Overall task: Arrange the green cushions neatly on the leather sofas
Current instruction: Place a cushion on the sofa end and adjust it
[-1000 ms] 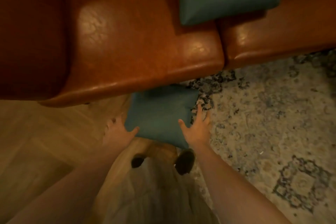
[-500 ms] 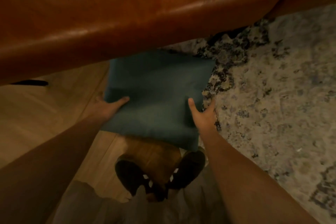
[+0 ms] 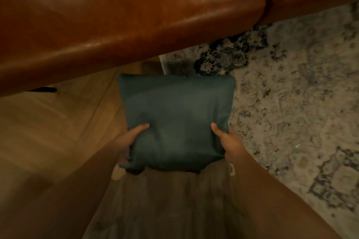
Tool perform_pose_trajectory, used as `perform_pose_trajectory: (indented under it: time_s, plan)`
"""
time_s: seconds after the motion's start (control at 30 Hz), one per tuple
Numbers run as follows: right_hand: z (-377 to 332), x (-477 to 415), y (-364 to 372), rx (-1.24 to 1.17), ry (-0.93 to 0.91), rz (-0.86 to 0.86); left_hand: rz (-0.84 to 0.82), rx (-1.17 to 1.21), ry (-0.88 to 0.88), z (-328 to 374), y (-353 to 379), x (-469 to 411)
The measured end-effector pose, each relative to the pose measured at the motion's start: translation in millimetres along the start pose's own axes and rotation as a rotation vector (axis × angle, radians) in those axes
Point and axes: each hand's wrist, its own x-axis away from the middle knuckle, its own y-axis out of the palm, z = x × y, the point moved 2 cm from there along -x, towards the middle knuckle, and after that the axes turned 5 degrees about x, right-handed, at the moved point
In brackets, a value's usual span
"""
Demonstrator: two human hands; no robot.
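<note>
While both hands clamp its near corners, the left hand (image 3: 129, 139) and right hand (image 3: 226, 140) hold the cushion (image 3: 177, 118) just short of the sofa (image 3: 126, 25) (front edge beyond it). Roughly square, it lies level between equally near hands, so placing it likely means lifting forward.

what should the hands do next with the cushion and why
Probably lift the cushion up and forward onto the sofa. Both hands, left and right, grip its near corners, it hangs over the floor in front of the seat edge, and the seat above looks bare.
</note>
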Motion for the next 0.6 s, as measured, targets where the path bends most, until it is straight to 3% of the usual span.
perform_pose_trajectory:
  time_s: [0.17,0.27,0.43,0.6]
  plan:
    - [-2,66,-46,-0.083,0.041,-0.071,0.034,0.049,0.069,-29,22,93]
    - [-39,122,-57,-0.135,0.048,-0.123,0.004,0.129,0.18,-15,18,147]
    - [-112,209,-71,-0.335,0.017,-0.044,-0.043,0.218,0.339,21,8,242]
    - [-193,294,-84,-0.44,-0.076,-0.08,-0.094,0.276,0.38,62,2,353]
